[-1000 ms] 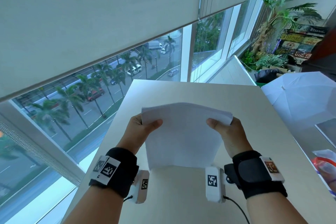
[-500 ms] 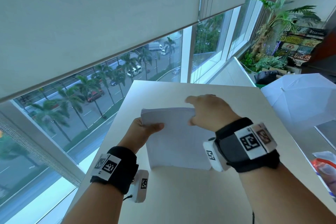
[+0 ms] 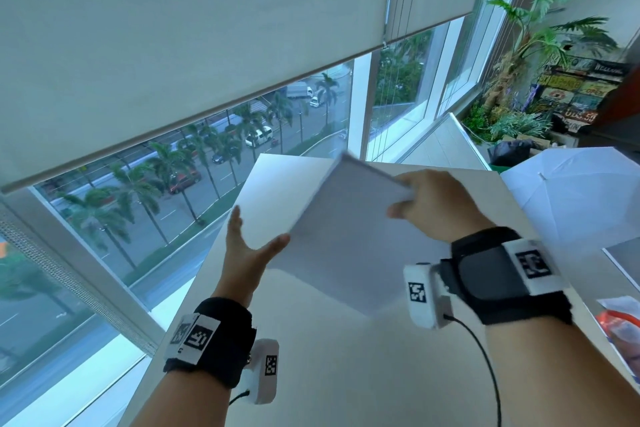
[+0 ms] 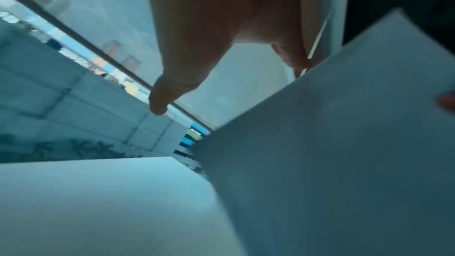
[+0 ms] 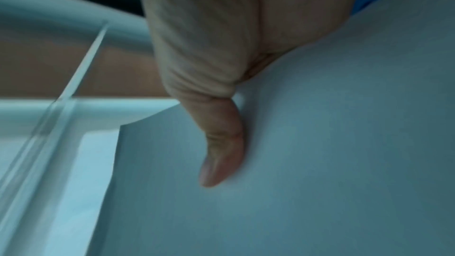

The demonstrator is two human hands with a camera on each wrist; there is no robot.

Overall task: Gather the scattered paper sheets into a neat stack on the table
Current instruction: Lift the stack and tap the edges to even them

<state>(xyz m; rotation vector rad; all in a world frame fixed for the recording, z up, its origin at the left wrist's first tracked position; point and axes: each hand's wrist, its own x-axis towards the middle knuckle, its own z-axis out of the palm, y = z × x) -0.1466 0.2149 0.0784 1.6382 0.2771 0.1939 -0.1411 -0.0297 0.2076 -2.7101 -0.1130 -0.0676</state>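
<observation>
Left hand [image 3: 247, 250]: fingers spread, palm facing the paper stack [image 3: 349, 239], thumb at its lower left edge; not gripping. Paper stack: tilted, lifted above the worktop [image 3: 346, 374], one corner pointing toward the window [image 3: 194, 163]. Right hand [image 3: 438, 204]: pinching the stack's right corner, thumb flat on the top sheet.

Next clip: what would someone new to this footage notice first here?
The white sheaf of paper tilted in mid-air above the pale table, gripped at its far corner by the right hand. The left hand is spread open at the sheaf's left edge. Behind them, a big window overlooks a palm-lined street.
</observation>
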